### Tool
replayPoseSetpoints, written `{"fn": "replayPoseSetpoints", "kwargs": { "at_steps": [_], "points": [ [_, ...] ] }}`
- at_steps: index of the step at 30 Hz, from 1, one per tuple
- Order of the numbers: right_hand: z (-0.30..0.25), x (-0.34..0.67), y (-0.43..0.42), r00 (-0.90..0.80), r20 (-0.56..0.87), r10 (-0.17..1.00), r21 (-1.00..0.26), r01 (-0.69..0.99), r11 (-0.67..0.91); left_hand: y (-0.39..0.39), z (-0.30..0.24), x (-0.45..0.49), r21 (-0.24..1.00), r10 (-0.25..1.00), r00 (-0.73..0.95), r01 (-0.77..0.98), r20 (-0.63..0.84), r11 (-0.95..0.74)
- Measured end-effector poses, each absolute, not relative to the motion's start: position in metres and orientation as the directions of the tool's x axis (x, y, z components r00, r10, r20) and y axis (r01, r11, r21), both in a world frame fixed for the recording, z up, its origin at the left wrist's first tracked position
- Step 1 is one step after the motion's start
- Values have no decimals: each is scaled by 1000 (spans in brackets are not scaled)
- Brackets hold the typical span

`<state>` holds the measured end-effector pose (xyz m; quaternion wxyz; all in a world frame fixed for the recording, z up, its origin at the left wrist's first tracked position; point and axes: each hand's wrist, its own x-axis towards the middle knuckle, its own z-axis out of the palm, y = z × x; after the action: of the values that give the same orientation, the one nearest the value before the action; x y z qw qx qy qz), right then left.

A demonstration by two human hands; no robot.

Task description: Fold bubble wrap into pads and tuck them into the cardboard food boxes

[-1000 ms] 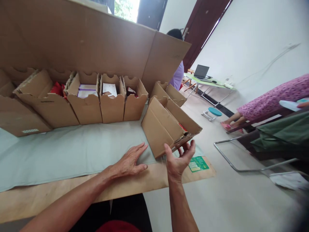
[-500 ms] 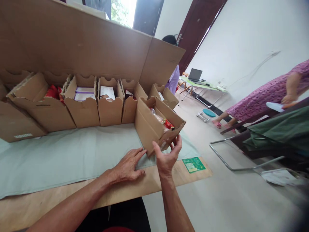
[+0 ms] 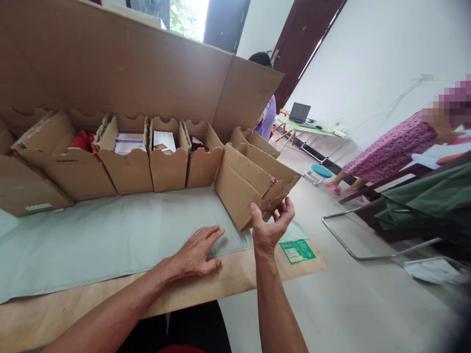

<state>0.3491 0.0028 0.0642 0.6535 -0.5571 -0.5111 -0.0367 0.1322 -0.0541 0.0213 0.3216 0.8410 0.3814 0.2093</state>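
Note:
My right hand (image 3: 270,226) grips the near corner of an open cardboard box (image 3: 243,189), thumb on its front face and fingers curled under its side. The box is tilted with its opening turned away from me; a bit of red shows at its rim. My left hand (image 3: 196,252) lies flat on the pale green cloth (image 3: 103,235), fingers spread, just left of the box and not touching it. The cloth covers a brown cardboard tabletop (image 3: 221,277).
A row of open cardboard boxes (image 3: 167,157) holding red packets and white papers stands along a tall cardboard backboard (image 3: 121,63). A green label (image 3: 297,250) sits at the table's right corner. A person in a purple dress (image 3: 397,144) stands at right; another sits behind the backboard.
The box was tipped toward me half a second ago, showing its contents; now it is tilted back away and shifted right. My left hand has stayed on the cloth.

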Motion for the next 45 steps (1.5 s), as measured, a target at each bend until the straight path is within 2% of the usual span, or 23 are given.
{"fn": "replayPoseSetpoints", "kwargs": {
  "at_steps": [3,6,11,16,20,26,30,40,43,45],
  "points": [
    [59,346,16,475,721,504,-676,640,364,-54,23,133,703,774,624,504,106,-502],
    [52,339,34,415,735,536,-637,695,335,-54,24,133,700,769,629,497,116,-513],
    [56,329,43,266,773,576,-477,842,251,-54,23,133,695,777,619,508,117,-509],
    [48,322,-2,123,798,590,-350,892,287,-54,23,134,670,755,643,504,131,-545],
    [39,312,-9,7,699,715,-336,885,321,-56,23,135,645,753,641,514,151,-566],
    [49,317,41,-100,557,825,-337,880,334,-56,25,134,653,760,638,523,127,-548],
    [51,321,56,-179,499,848,-332,865,377,-55,24,133,660,749,646,499,150,-562],
    [68,296,96,-125,376,918,-284,927,243,-54,21,132,671,741,661,498,117,-550],
    [75,298,94,-120,399,909,-315,913,259,-54,22,131,694,743,659,480,118,-537],
    [88,297,90,-137,454,880,-362,874,323,-55,21,130,711,741,662,465,117,-528]
  ]
}}
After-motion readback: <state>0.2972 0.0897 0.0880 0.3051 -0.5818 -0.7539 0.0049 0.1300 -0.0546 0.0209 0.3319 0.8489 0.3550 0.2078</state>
